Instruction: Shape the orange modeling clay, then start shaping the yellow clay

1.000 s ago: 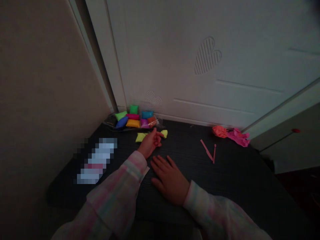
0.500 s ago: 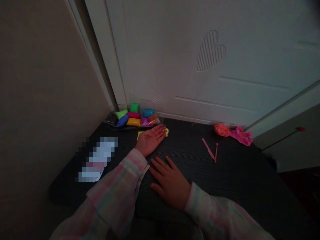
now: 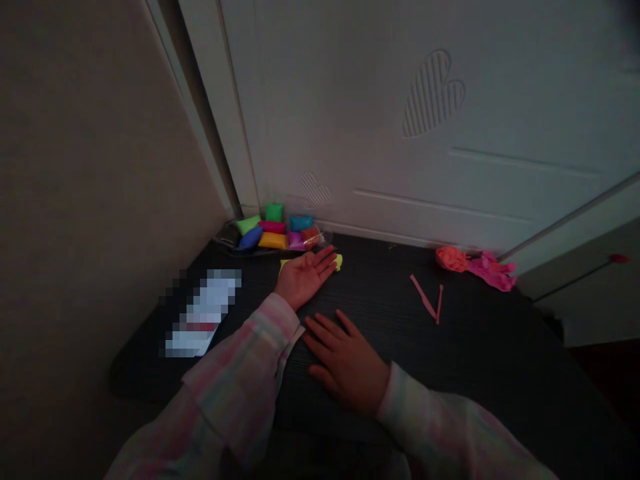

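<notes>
My left hand (image 3: 304, 279) lies palm up with its fingers loosely extended and the thumb drawn in over the palm. It holds nothing that I can see. Partly hidden behind it is something yellow (image 3: 339, 262), showing on both sides of the hand; I cannot tell if they touch. Palm down on the dark tabletop (image 3: 370, 287), near my left cuff, rests my right hand (image 3: 350, 365), fingers spread. Beyond the left hand sits a clear bag (image 3: 325, 238) with several colourful packets, among them an orange-yellow packet (image 3: 273, 241) and a blue packet (image 3: 251, 237).
Two slim pink tools (image 3: 423, 297) lie right of the hands. Crumpled orange (image 3: 452, 259) and pink (image 3: 493, 270) pieces sit at the back right. A blurred-out phone-like slab (image 3: 207, 313) is on the left. A white panel (image 3: 350, 133) with hearts stands behind the table.
My left thumb has moved in over the palm and its fingers have bent slightly. The right hand stays flat on the table. The whole view has shifted a little.
</notes>
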The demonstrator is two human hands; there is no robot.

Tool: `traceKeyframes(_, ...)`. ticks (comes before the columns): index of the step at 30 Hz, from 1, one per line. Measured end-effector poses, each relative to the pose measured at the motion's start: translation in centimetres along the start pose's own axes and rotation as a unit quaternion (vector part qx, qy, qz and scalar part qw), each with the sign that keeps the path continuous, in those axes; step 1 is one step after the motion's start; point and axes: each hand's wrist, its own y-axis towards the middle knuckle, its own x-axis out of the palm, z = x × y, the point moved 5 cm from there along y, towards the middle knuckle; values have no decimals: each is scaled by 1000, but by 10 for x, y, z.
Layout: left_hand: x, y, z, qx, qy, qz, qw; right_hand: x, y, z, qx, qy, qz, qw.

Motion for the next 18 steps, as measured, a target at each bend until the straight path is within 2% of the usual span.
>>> traceKeyframes(2, 0, 0, 0, 0, 3, 11, 1000, -3, 0, 15, 51, -17, 13, 998)
traceKeyframes(5, 0, 1, -1, 1, 7, 16, 1000, -10, -2, 54, 187, -58, 43, 980)
traceKeyframes(6, 0, 1, -1, 3, 7, 14, 1000, -11, -3, 60, 213, -66, 50, 973)
traceKeyframes(8, 0, 1, -1, 2, 7, 8, 1000, -9, -2, 52, 197, -54, 42, 978)
traceKeyframes(11, -1, 1, -1, -1, 4, 0, 1000, -1, 1, 12, 31, 0, -1, 1000)
traceKeyframes(12, -1, 1, 0, -2, 3, -3, 1000, 0, 1, 5, 3, 7, -9, 1000)
traceKeyframes(13, -1, 1, 0, -2, 4, -4, 1000, -1, 1, 5, 2, 4, -9, 1000)
traceKeyframes(14, -1, 1, 0, -3, 6, -1, 1000, -3, 1, 11, 29, -8, 0, 1000)
traceKeyframes(17, -4, 2, -1, -9, 18, 25, 999, -10, -1, 45, 163, -52, 31, 985)
traceKeyframes(18, -4, 2, -1, -12, 23, 32, 999, -12, -1, 52, 188, -58, 36, 980)
